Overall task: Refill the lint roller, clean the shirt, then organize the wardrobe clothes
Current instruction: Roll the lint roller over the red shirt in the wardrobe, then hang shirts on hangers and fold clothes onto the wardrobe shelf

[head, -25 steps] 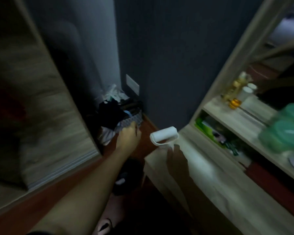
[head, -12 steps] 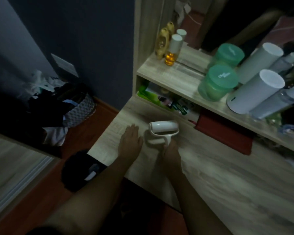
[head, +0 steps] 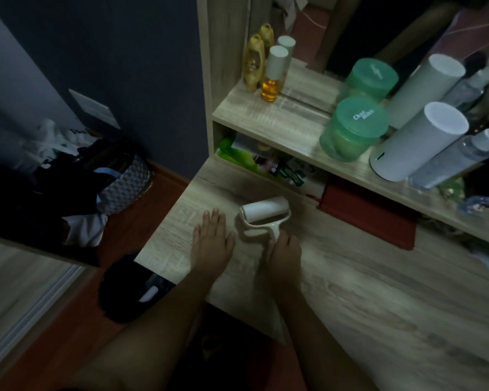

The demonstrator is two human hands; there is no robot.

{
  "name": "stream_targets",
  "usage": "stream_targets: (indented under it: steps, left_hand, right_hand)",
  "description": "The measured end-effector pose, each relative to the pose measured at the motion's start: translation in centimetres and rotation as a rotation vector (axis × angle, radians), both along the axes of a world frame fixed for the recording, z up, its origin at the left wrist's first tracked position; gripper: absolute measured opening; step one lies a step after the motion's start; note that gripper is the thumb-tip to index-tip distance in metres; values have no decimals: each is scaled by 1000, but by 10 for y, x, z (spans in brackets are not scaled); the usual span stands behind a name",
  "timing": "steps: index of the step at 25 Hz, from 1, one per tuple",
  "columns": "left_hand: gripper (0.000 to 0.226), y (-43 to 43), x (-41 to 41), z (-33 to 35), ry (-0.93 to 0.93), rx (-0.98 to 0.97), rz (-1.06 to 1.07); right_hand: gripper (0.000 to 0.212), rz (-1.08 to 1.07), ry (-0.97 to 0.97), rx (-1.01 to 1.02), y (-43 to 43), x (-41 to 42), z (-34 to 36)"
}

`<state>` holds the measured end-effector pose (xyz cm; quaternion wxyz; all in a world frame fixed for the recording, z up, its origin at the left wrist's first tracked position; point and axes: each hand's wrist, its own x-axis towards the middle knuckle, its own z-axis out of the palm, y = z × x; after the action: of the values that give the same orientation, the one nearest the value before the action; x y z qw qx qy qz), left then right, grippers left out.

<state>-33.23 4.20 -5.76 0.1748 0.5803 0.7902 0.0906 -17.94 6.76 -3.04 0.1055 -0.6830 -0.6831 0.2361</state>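
Since a second back, the left hand (head: 212, 244) has come in from the floor side and is now lying flat and open on the tabletop (head: 378, 292), fingers straight and pointing far. Way off left on the floor, the laundry basket (head: 124, 184) is sitting stuffed with clothes, not part of this step yet.

Just right of that flat hand, not touching it, the lint roller (head: 266, 211) is looking like it's resting on the tabletop, white roll at the far end and handle (head: 274, 231) pointing near. The right hand (head: 284, 252) is gripping that handle, fingers curled around its near end, wrist low, forearm running back toward the near edge.

My guess is it's going to feel super light: stiff plastic frame, sticky paper roll. So keep hold of the handle and grab the roll by its ends.

Further right, up on the shelf (head: 280, 119), a green jar (head: 353, 128) and a white cylinder (head: 418, 142) are standing.
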Motion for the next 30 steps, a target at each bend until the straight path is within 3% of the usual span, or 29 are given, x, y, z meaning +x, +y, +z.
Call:
stream_targets:
  steps: [4, 8, 16, 22, 25, 30]
  left_hand:
    - [60, 1, -4, 7, -61, -51, -18]
    - [60, 6, -20, 40, -110, -17, -72]
    - [60, -2, -147, 210, 143, 325, -34]
    - [63, -126, -269, 318, 478, 520, 250]
    - [72, -194, -312, 347, 580, 515, 375]
    - [68, -315, -398, 377, 712, 530, 585]
  right_hand:
    - [51, -13, 7, 44, -2, 0, 3]
    - [57, 55, -7, 228, 1, -5, 36]
    - [43, 471, 207, 600, 45, -137, 183]
    - [39, 844, 498, 760, -16, -306, 291]
    - [47, 997, 593, 816, -65, -377, 316]
    - [49, 1242, 712, 800, -173, -502, 342]
